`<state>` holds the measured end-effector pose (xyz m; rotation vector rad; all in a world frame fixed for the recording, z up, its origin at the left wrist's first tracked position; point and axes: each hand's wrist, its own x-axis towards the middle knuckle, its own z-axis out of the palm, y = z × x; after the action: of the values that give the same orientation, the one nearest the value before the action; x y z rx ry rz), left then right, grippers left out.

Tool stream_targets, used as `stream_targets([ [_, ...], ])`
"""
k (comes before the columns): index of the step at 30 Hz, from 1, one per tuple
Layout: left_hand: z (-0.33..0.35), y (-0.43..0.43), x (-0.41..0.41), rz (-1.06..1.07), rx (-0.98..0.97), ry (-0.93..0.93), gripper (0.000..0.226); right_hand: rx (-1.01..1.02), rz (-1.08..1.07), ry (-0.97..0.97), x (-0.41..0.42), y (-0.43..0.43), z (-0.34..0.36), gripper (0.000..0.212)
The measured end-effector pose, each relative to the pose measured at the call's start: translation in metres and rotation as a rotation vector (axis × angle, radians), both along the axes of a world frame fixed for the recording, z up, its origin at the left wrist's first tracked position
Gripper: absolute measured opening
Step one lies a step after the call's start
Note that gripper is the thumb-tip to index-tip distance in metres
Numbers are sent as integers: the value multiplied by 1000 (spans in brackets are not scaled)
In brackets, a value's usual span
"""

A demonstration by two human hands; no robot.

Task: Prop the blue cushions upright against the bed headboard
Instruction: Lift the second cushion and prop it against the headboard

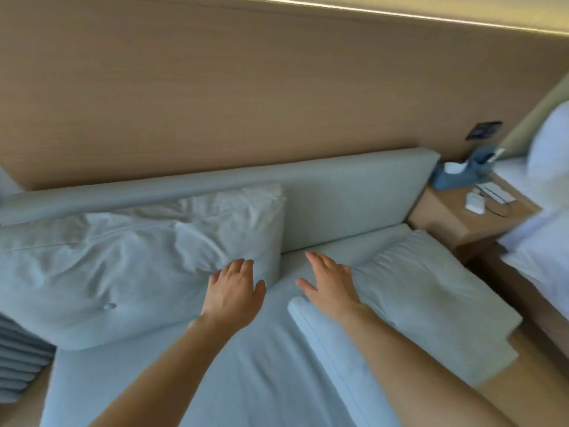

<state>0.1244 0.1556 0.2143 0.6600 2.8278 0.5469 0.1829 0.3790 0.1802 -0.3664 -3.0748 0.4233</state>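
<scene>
A pale blue-white cushion (129,266) leans against the padded grey headboard (354,198) on the bed's left side. A second pale cushion (409,300) lies flat on the mattress at the right. My left hand (234,291) hovers open by the lower right corner of the leaning cushion, fingertips close to its fabric. My right hand (332,282) is open, palm down, over the inner edge of the flat cushion; whether it touches is unclear. Neither hand holds anything.
A wooden nightstand (455,220) stands right of the bed with a blue tissue box (452,177) and small white items. A second bed (542,229) with a white pillow lies beyond it. A wood-panelled wall (246,103) rises behind the headboard. Grey ribbed fabric (18,362) shows at the left edge.
</scene>
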Motion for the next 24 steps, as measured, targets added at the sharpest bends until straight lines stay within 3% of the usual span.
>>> stream_targets([
  [6, -32, 156, 44, -94, -95, -106, 43, -22, -100, -156, 60, 169, -15, 66],
  [13, -97, 322, 65, 25, -190, -171, 48, -3, -1, -268, 66, 352, -73, 67],
  [24, -134, 428, 31, 169, -149, -182, 54, 37, 215, -401, -2, 447, -103, 82],
])
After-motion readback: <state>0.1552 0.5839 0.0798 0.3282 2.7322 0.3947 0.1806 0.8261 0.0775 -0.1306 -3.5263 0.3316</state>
